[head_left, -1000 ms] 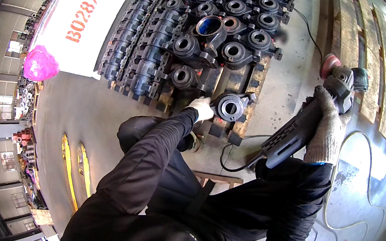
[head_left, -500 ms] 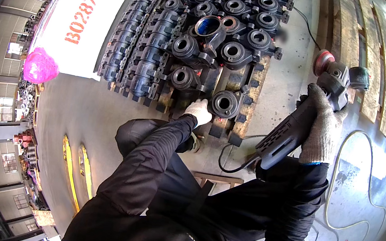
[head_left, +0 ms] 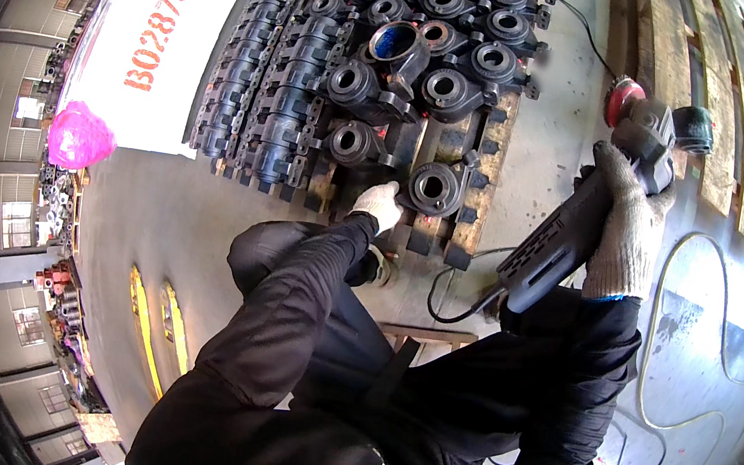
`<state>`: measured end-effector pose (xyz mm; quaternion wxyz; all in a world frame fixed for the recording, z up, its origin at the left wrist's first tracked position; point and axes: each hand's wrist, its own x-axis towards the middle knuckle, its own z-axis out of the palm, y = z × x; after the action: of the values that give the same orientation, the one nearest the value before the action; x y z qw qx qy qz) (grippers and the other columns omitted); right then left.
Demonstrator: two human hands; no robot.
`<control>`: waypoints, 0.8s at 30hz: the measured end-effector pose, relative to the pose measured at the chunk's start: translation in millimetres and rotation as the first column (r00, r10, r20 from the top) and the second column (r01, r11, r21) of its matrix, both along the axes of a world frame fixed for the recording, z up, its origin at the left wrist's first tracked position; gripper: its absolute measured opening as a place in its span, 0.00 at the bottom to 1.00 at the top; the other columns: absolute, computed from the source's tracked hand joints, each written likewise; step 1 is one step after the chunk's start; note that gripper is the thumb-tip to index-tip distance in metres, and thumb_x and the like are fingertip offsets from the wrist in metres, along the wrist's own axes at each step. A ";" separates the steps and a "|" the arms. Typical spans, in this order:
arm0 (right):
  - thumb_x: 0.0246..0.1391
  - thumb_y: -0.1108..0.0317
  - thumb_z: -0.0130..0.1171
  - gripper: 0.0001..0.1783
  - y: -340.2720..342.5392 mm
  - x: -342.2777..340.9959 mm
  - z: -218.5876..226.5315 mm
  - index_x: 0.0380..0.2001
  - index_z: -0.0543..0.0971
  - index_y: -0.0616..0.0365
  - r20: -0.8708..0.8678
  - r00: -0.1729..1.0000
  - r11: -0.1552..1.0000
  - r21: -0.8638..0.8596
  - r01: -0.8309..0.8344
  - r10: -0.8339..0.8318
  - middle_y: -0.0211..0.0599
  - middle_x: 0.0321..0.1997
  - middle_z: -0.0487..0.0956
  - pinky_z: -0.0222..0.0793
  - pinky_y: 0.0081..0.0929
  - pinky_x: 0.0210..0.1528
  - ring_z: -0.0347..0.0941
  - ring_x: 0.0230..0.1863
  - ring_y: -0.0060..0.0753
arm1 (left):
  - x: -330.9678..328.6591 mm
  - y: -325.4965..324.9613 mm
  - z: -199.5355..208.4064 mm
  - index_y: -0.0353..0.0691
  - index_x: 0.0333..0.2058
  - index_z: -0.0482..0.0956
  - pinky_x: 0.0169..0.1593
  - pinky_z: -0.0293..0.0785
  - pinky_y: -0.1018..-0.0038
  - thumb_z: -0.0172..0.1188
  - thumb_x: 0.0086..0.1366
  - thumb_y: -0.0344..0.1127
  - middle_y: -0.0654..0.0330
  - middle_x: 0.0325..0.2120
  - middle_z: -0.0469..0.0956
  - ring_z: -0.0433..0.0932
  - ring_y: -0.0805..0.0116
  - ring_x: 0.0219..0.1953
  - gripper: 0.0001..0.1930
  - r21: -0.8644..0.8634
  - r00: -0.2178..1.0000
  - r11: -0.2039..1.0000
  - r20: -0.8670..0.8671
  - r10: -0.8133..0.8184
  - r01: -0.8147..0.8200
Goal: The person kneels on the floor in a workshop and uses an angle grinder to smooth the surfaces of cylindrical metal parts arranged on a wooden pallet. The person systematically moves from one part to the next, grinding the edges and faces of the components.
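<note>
My right hand point(head_left: 627, 229), in a pale knitted glove, is wrapped round the dark body of an angle grinder point(head_left: 559, 250). The grinder's head points away from me, with a reddish disc point(head_left: 622, 101) at its left side. At the pallet's near edge is my gloved left hand point(head_left: 377, 206), fingers curled, just left of a black ring-shaped metal casting point(head_left: 434, 190). What its fingertips grip, if anything, is hidden. Behind that hand sits another black casting point(head_left: 353, 144). A larger ring part with a blue inside point(head_left: 397, 50) rests tilted among the others.
A wooden pallet point(head_left: 466, 223) carries several rows of black castings. More pallets point(head_left: 698, 80) lie at the right, with a dark cylindrical part point(head_left: 693, 130) near them. A hose point(head_left: 646, 373) and cables run over the floor. A white box point(head_left: 165, 34) and yellow forks point(head_left: 145, 323) are left.
My left hand has drawn slightly left and up from the nearest casting's lower edge. The right hand still holds the grinder, nearly unmoved. The whole view has shifted a little.
</note>
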<state>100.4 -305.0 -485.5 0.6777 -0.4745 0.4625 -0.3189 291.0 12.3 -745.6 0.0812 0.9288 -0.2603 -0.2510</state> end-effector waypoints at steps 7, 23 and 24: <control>0.40 0.65 0.80 0.55 -9.5 0.1 -3.9 0.67 0.58 0.65 -0.009 1.000 1.000 0.021 0.010 -0.010 0.42 0.49 0.77 0.77 0.31 0.45 0.78 0.44 0.33 | -0.1 -18.9 31.5 0.34 0.45 0.83 0.54 0.76 0.54 0.67 0.52 0.43 0.37 0.43 0.82 0.80 0.39 0.51 0.23 0.054 0.990 0.998 -0.140 0.015 -0.007; 0.41 0.68 0.79 0.52 -7.2 0.0 11.6 0.66 0.58 0.64 0.002 1.000 0.999 0.049 0.003 -0.003 0.44 0.43 0.79 0.79 0.32 0.38 0.80 0.36 0.34 | -71.4 -20.8 -15.2 0.35 0.52 0.79 0.49 0.80 0.67 0.58 0.74 0.37 0.58 0.44 0.83 0.82 0.67 0.44 0.14 0.068 0.057 0.546 -0.976 0.209 -0.835; 0.41 0.68 0.80 0.52 -6.0 1.7 9.8 0.66 0.58 0.62 0.000 1.000 0.998 0.048 0.030 -0.030 0.42 0.42 0.78 0.79 0.32 0.38 0.80 0.36 0.34 | -70.6 -12.4 -25.0 0.36 0.52 0.79 0.49 0.80 0.67 0.56 0.75 0.35 0.58 0.44 0.83 0.82 0.66 0.43 0.13 0.115 -0.045 0.453 -0.986 0.163 -0.884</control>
<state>102.1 -310.9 -475.7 0.6841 -0.4511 0.4767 -0.3181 220.5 -0.1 -770.6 0.5948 0.5126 0.2024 -0.5853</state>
